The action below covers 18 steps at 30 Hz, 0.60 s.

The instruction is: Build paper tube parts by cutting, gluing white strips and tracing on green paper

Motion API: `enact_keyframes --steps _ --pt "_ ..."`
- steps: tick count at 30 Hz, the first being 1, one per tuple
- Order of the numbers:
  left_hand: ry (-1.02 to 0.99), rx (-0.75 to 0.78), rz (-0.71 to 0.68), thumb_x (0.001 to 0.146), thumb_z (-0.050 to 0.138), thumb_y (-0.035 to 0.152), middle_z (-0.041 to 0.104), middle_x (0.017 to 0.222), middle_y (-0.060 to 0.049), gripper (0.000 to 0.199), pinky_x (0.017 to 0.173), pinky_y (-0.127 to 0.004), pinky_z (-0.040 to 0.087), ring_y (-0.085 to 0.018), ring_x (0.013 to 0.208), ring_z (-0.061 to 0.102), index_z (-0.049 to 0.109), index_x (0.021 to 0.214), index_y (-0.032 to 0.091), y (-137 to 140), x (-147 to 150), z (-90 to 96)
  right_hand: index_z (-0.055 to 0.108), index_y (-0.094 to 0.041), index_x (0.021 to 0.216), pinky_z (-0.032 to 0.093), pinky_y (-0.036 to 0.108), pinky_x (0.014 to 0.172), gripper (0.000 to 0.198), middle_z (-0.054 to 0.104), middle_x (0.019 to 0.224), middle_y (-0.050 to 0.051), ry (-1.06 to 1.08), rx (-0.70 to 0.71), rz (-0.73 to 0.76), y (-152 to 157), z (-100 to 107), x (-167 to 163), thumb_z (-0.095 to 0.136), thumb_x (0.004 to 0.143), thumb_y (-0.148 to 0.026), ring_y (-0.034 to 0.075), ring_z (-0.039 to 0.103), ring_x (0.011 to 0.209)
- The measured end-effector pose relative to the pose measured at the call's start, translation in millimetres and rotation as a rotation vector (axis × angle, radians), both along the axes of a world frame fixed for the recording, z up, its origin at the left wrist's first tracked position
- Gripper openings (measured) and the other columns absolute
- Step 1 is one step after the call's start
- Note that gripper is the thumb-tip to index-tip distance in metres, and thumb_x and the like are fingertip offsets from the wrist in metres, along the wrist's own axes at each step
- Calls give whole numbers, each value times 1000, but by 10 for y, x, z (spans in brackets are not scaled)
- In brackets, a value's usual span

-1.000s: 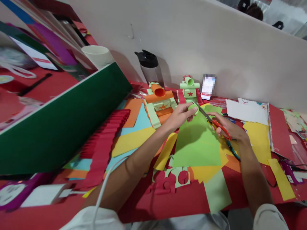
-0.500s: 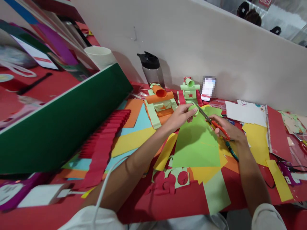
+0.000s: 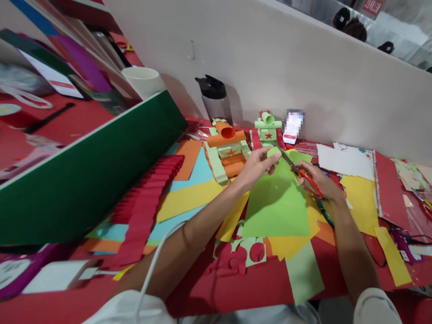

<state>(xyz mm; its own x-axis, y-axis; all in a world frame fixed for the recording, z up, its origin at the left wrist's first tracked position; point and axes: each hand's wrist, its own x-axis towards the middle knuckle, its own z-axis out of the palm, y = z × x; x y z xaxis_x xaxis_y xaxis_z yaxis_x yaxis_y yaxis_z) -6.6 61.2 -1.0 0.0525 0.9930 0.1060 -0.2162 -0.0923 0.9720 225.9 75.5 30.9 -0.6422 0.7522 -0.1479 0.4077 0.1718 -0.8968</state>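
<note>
My left hand (image 3: 261,164) pinches a small rounded piece of light green paper (image 3: 273,153) between thumb and fingers. My right hand (image 3: 319,180) grips red-handled scissors (image 3: 310,183), their blades pointing up and left against the edge of that piece. Below both hands lies a large bright green sheet (image 3: 278,211). Just behind my left hand stand an orange and pale green paper model (image 3: 226,146) and a smaller green and red paper model (image 3: 268,130) with a red star. Red and pale green paper with circles (image 3: 241,254) lies near the front edge.
A long green board (image 3: 97,166) slants across the left side. A dark-lidded bottle (image 3: 215,96) and a phone (image 3: 293,128) stand by the white partition (image 3: 256,54). Crimped red paper (image 3: 141,211), a yellow sheet (image 3: 361,202) and a white charger (image 3: 56,275) lie around. A white cable (image 3: 153,261) crosses my left forearm.
The green piece has turned slightly in my left hand, and the scissor blades have shifted a little along its edge. The whole view has moved slightly.
</note>
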Motion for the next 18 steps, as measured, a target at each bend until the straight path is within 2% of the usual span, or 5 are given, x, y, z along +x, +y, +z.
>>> enact_keyframes --steps 3,5,9,13,18 --pt "-209 -39 36 73 85 55 59 68 4 47 49 -22 41 -7 49 51 56 81 19 -14 125 -87 57 -21 123 40 24 51 52 59 93 -1 31 -20 -20 -15 -18 -22 74 88 -55 8 46 55" --pt "-259 -29 59 75 83 60 62 73 3 50 49 -21 42 -6 50 54 56 82 18 -15 190 -148 57 -21 125 40 24 52 53 59 94 0 34 -19 -13 -29 -23 -32 71 90 -59 9 47 55" --pt "-232 11 121 79 79 64 63 75 2 51 47 -21 41 -6 50 55 56 82 18 -12 229 -200 55 -23 129 41 25 54 63 57 90 -1 28 7 47 -39 -28 -15 62 92 -73 11 47 58" --pt "-184 22 118 80 78 62 61 71 2 48 49 -21 43 -8 51 56 58 80 18 -20 197 -166 55 -23 129 43 27 58 81 55 89 -1 28 41 105 -14 -37 25 59 82 -88 13 48 63" --pt "-115 20 78 83 75 58 62 66 1 42 52 -22 44 -10 53 58 62 80 18 -25 158 -124 54 -23 132 43 28 61 83 57 89 -1 12 54 121 18 -52 55 58 82 -89 14 48 66"
